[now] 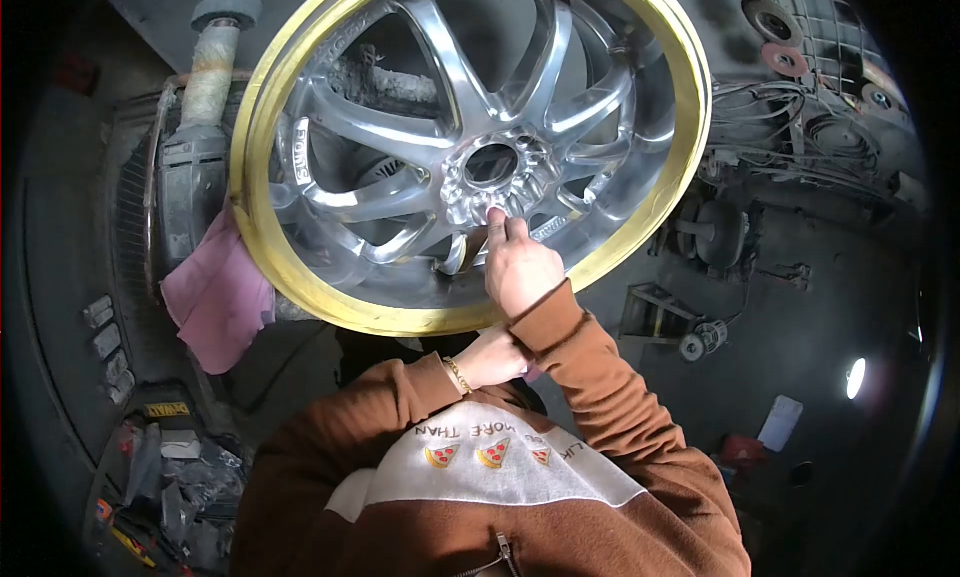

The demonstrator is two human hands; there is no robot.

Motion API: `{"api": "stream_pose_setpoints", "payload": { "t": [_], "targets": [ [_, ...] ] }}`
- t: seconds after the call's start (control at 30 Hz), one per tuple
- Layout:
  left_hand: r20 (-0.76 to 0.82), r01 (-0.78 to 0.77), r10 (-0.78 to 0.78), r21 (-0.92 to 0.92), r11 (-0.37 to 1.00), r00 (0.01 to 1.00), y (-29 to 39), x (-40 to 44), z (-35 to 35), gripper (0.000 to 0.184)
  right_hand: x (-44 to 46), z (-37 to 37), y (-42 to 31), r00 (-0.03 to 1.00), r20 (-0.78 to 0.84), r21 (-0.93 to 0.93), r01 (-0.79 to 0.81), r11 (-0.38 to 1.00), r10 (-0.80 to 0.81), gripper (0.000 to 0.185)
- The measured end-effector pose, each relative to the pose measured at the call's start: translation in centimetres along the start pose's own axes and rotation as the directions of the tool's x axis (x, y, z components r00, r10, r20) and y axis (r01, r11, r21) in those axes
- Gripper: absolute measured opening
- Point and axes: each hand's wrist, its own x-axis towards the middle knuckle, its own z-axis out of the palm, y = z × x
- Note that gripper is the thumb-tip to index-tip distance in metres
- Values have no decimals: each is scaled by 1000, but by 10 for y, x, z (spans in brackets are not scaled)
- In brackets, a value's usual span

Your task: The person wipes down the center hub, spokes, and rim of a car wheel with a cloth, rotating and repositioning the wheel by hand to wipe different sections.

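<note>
A polished metal car wheel rim [380,127] with several spokes and yellow tape round its lip is in front of me. My right hand [525,275] reaches over its lower edge, fingers pressed together and fingertips touching the hub's scalloped face below the centre hole. Whatever those fingertips may hold is hidden. Close to my body, my left hand [492,359] lies beneath the right wrist, with a gold bracelet [458,375] at its cuff. Its fingers are covered by the right sleeve, and a small pink bit shows beside them.
A pink cloth [225,292] hangs at the rim's left edge, near a dusty machine [195,157] with a round end. Discs [783,59] hang on a wire rack at upper right, above coiled cables [840,137]. Tools and plastic bags [180,477] lie at lower left.
</note>
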Motion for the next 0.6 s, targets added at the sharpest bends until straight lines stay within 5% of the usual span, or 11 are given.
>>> {"api": "stream_pose_setpoints", "payload": {
  "t": [0.13, 0.23, 0.27, 0.37, 0.4, 0.5, 0.6],
  "targets": [
    [-68, -92, 95, 40, 995, 993, 6, 0, -7, 32, 1, 2, 1, 1000, -13, 23, -8, 1000, 9, 43],
    [60, 208, -200, -350, 913, 978, 9, 1, -14, 24, 7, 3, -1, 1000, -22, 18, 0, 1000, 0, 43],
    [-90, 49, -69, -206, 977, 994, 4, 1, -9, 20, 8, 3, 0, 1000, -19, 7, 14, 1000, -14, 43],
    [-73, 102, -160, -500, 860, 984, 17, -1, -18, 19, 4, -2, 4, 1000, -14, 26, 19, 999, -19, 43],
    [35, 253, -293, -610, 751, 955, 31, 2, -32, 20, 1, -6, 5, 1000, -21, 39, 23, 999, -22, 44],
    [160, 412, -425, -679, 608, 891, 46, 9, -46, 25, -1, -6, 7, 1000, 3, 14, 30, 999, -30, 43],
    [76, 349, -408, -674, 651, 910, 40, 9, -42, 29, 8, 0, 3, 999, -17, 7, 51, 999, -51, 42]
  ]
}}
